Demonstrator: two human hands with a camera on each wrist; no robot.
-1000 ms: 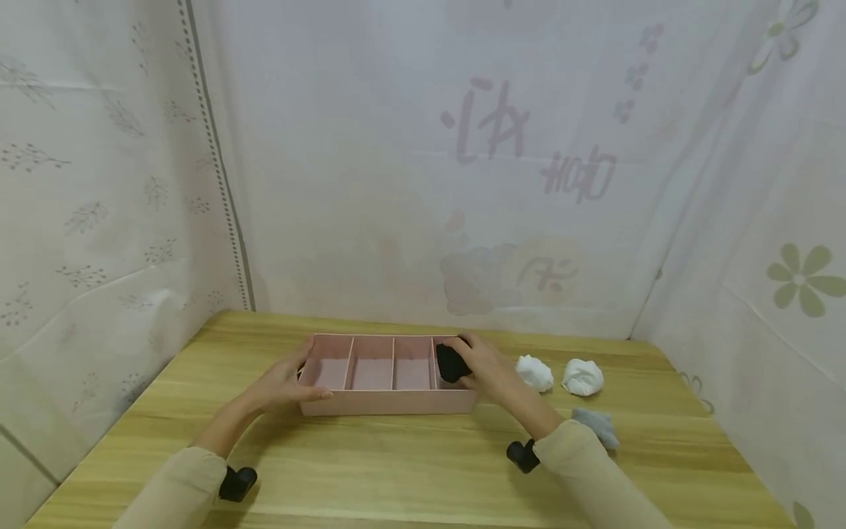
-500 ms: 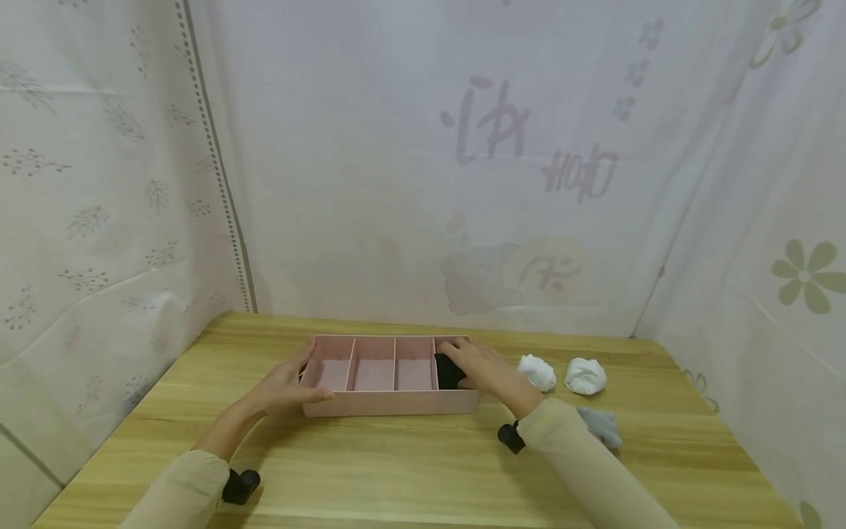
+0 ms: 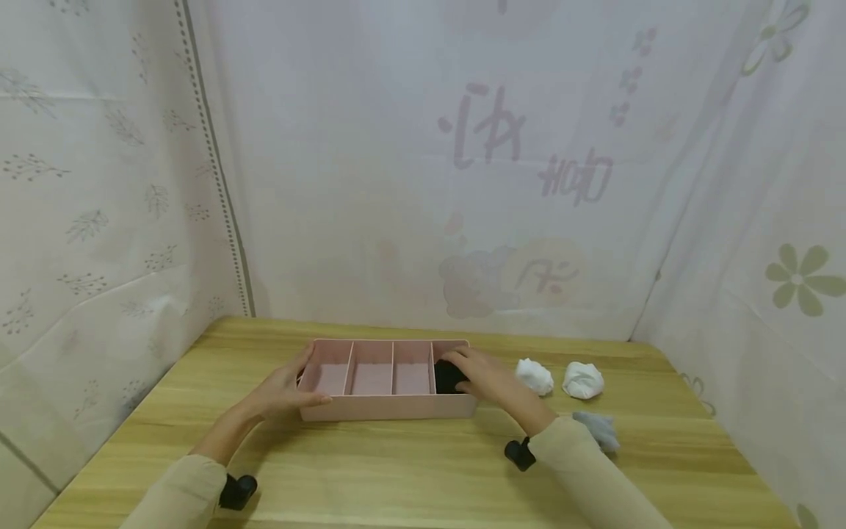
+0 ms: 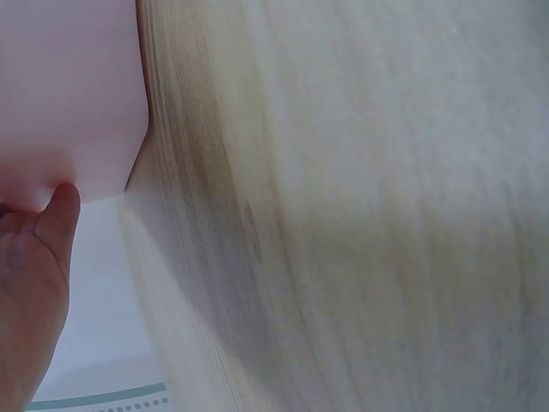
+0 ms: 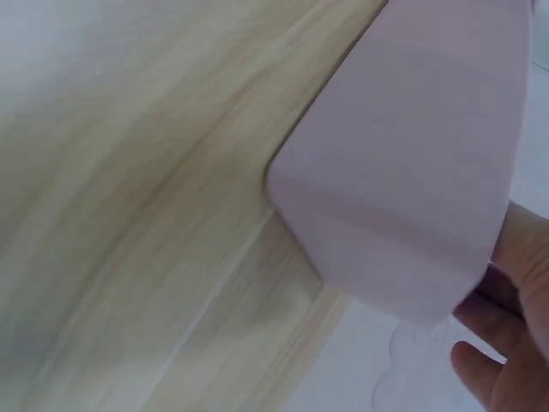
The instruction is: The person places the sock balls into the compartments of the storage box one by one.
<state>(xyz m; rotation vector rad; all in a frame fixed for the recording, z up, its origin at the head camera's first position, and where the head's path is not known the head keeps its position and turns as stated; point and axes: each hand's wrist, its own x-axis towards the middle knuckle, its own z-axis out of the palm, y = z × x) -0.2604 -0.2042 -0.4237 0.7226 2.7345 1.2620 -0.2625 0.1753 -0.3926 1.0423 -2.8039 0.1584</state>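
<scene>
A pink box with a row of compartments stands on the wooden table. My left hand grips its left end, thumb along the front wall and fingers round the far side. In the left wrist view that hand shows against the box's end wall. A soft black bundle, apparently cloth, sits down in the rightmost compartment. Over the right rim reaches my right hand, its fingers curled about the bundle. The right wrist view shows that hand at the box's edge, with the bundle hidden.
Right of the box lie two crumpled white bundles, one nearer and one farther right. A grey bundle lies beside the right sleeve, partly hidden by it. Patterned curtains enclose the wooden table.
My right hand has lowered the black bundle from above the rightmost compartment down into it. The left hand keeps its grip on the box, which has hardly moved.
</scene>
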